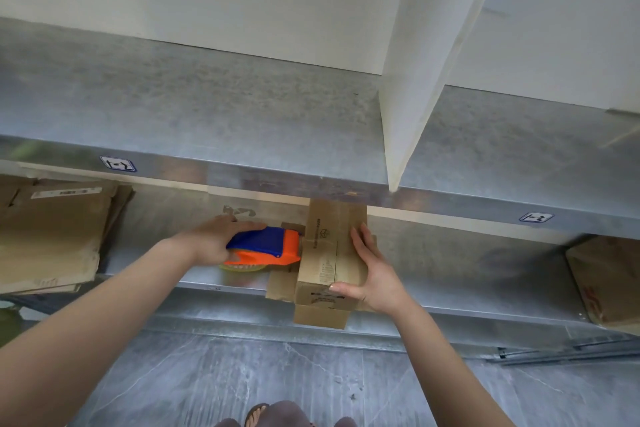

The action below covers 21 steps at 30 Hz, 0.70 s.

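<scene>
At the far left, a stack of flattened cardboard [52,236] lies on the lower shelf [467,270], well apart from the work.

Next comes the left hand [211,241], its arm reaching up and forward from the lower left. Its grip is closed on the tape dispenser [266,246], with the fingers curved over the blue top and the thumb tucked under the orange body. The dispenser sits low on the shelf, with its yellowish tape roll [242,268] showing beneath. Its orange front end touches the left side of the cardboard box [329,253].

The box stands on the front part of the shelf and overhangs the edge. Its top flaps are folded shut along a centre seam. One flap sticks out at the lower left and another hangs down in front, so the sealing looks barely begun. I cannot tell whether any tape is on the seam yet.

The right hand [372,274] steadies the box. Its fingers lie straight along the right side and the thumb hooks over the near top edge, so the grip clamps that corner.

At the far right, another cardboard piece [606,281] leans on the shelf.
</scene>
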Motion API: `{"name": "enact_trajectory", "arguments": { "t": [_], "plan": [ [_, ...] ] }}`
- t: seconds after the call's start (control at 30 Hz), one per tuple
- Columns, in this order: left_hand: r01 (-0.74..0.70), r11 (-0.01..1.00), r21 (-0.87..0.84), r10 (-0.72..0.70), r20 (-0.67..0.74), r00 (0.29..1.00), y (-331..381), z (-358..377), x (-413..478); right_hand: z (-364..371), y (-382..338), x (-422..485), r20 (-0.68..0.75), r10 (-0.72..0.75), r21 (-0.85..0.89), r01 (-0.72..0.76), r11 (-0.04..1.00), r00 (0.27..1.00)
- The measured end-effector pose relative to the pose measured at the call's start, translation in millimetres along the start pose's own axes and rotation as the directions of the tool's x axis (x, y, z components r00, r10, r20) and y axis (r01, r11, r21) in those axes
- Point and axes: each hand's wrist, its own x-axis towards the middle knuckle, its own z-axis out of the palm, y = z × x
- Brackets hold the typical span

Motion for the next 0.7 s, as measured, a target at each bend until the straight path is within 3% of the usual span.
{"name": "enact_trajectory", "arguments": {
  "t": [0.17, 0.7],
  "plan": [
    [0.071, 0.989, -0.128, -0.064, 0.055, 0.996, -2.4, 13.2, -4.3, 1.7, 1.0, 0.8, -0.01, -0.004, -0.013, 0.004, 1.0, 1.0],
    [0.151, 0.979, -0.135, -0.149, 0.025, 0.989, 12.3, 23.3, -21.8, 0.0, -2.0, -0.4, -0.013, -0.002, -0.053, 0.002, 0.999, 1.0]
  ]
}}
